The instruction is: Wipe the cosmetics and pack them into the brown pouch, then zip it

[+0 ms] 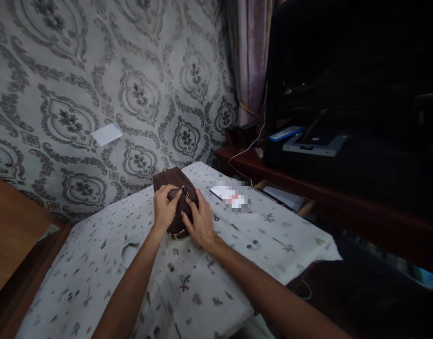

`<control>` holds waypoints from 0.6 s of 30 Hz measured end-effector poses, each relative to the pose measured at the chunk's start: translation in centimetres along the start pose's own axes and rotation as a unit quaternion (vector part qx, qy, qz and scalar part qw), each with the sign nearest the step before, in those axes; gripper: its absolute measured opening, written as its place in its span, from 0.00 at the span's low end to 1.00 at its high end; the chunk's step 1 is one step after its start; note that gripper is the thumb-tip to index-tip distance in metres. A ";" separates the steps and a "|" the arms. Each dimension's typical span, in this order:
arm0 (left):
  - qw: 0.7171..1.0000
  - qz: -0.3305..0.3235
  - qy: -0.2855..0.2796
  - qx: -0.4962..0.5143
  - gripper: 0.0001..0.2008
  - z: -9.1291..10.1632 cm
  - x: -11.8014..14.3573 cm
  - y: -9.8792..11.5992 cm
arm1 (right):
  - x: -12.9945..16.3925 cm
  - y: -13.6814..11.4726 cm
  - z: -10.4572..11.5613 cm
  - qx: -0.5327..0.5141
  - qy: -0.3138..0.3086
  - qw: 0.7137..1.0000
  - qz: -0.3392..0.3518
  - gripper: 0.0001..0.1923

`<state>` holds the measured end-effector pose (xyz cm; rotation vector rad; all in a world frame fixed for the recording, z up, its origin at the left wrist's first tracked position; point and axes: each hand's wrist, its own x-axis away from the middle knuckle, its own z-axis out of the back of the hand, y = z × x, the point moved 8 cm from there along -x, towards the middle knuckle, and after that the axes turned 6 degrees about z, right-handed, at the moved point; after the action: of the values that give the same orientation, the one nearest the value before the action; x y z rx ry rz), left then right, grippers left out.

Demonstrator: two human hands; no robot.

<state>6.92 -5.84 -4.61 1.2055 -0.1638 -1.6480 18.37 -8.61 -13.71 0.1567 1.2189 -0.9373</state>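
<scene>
gripping a brown purse (pixel 174 188), both hands, left (pixel 164 207), right (pixel 201 221); no writing legible.

Single head-worn view, looking forward and down, table (pixel 273 245) close below

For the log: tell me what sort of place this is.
Likely a room in a home: patterned wallpaper, a curtain, and a cloth-covered table where both hands hold a brown bag.

The hands (pixel 183 212) cover the brown pouch's (pixel 170 181) near half, and the flat item (pixel 232 195) beyond is blurred.
</scene>
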 end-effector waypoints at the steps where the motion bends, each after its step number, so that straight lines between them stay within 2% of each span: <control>1: 1.000 -0.007 -0.003 -0.002 0.05 0.0 0.2 0.2 | 0.0 0.0 0.0 0.001 0.003 1.000 0.001 0.20; 10: 0.991 -0.097 -0.023 -0.095 0.05 0.1 1.7 2.2 | 0.0 0.3 -0.2 -0.012 -0.011 1.000 -0.015 0.21; 14: 0.966 -0.143 -0.033 -0.214 0.10 0.8 2.4 2.6 | -0.2 -0.1 0.1 0.001 -0.015 1.000 -0.011 0.22; 18: 0.940 -0.156 -0.001 -0.304 0.13 2.4 2.7 2.0 | -0.4 -0.8 0.7 0.012 -0.002 1.000 0.006 0.18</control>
<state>6.49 -9.84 -3.87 0.7731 0.5312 -1.7820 18.29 -9.28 -12.83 0.1812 1.2025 -0.9414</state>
